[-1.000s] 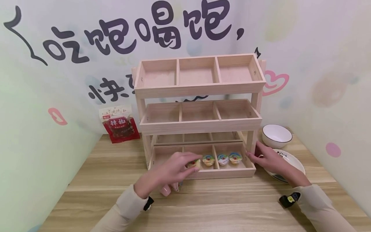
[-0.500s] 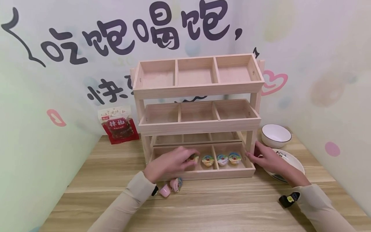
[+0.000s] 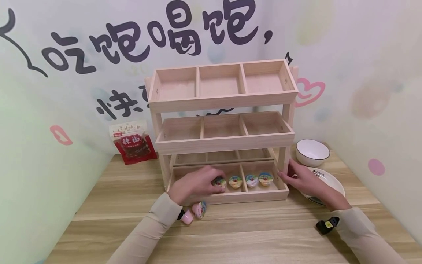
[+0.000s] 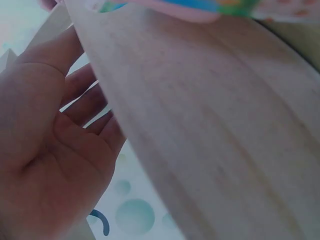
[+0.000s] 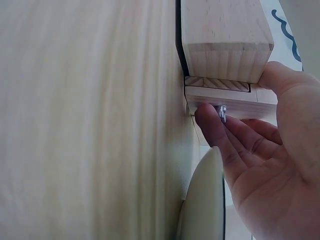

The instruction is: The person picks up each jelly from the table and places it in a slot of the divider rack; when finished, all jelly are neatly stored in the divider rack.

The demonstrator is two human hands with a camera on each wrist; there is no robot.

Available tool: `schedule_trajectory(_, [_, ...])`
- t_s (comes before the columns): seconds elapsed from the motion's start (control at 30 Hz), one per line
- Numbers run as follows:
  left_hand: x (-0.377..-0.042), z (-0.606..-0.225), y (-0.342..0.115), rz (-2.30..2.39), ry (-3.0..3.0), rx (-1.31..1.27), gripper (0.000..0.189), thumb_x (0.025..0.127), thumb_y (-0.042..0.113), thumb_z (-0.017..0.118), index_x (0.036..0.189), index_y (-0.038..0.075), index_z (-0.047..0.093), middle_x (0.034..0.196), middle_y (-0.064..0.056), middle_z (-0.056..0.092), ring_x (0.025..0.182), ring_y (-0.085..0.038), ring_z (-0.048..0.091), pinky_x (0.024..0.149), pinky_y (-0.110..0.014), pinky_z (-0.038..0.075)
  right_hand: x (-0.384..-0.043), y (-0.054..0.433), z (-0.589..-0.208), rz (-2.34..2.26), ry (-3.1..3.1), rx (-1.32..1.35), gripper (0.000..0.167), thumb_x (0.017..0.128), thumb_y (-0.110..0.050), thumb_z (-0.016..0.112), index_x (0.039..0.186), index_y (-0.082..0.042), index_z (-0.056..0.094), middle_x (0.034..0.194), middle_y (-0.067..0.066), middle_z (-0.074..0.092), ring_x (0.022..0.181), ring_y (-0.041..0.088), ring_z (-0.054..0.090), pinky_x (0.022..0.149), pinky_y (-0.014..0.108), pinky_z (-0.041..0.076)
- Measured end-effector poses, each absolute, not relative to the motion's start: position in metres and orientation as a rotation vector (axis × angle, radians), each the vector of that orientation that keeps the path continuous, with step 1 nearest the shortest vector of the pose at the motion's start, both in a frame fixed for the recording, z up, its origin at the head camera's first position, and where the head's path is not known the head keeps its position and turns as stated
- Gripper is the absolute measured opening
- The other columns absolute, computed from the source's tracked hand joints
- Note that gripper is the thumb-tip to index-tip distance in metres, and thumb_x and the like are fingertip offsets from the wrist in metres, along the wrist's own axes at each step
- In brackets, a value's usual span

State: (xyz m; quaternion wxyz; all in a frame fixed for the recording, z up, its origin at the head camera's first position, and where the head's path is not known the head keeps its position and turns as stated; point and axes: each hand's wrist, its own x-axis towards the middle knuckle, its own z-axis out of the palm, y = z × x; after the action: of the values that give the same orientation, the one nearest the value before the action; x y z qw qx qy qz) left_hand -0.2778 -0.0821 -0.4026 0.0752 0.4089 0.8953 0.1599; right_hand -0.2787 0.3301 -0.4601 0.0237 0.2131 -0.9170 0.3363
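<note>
In the head view my left hand (image 3: 199,183) reaches into the bottom tray of a three-tier wooden rack (image 3: 224,144). Its thumb and forefinger pinch a small jelly cup (image 3: 219,182) in the middle compartment, partly hidden by the fingers. A yellowish jelly cup (image 3: 235,182) sits to its right. In the right compartment are a white jelly cup (image 3: 252,181) and a yellow one. My right hand (image 3: 304,180) grips the rack's lower right end; the right wrist view shows thumb and fingers around the wood by a metal screw (image 5: 221,113).
Two pink jelly cups (image 3: 199,210) lie on the table in front of the rack, near my left wrist. A white bowl (image 3: 312,152) and a plate (image 3: 333,182) stand at the right. A red snack bag (image 3: 134,143) leans on the wall at left.
My left hand has shifted slightly, its forearm moving right and forward, with the cup still at its fingertips. My right hand keeps its grip on the rack. The head view has drifted slightly.
</note>
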Motion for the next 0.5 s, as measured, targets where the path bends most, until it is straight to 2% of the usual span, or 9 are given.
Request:
schedule_trajectory(0.23, [-0.2803,-0.4049,-0.0811,0.483,2.663,1.211,0.029,0.105,0.027,0.074,0.128,0.010,0.074,0.118,-0.001,0.075,0.098,-0.016,0.066,0.087,-0.031,0.054,-0.2797,0.3294,-0.4604,1.038,-2.838,0.665,0.055,0.107,-0.029,0.070,0.151,-0.004,0.047,0.108,0.007,0.075,0.093,0.008,0.069,0.076,0.026,0.059])
schedule_trajectory(0.5, [-0.2850,-0.4050,-0.0777,0.482,2.638,1.252,0.023,0.106,0.023,0.073,0.124,0.010,0.075,0.107,0.000,0.072,0.089,-0.016,0.062,0.081,-0.028,0.051,-0.2793,0.3283,-0.4600,1.051,-2.830,0.664,0.055,0.107,-0.027,0.070,0.151,-0.003,0.046,0.106,0.006,0.074,0.090,0.008,0.068,0.074,0.026,0.058])
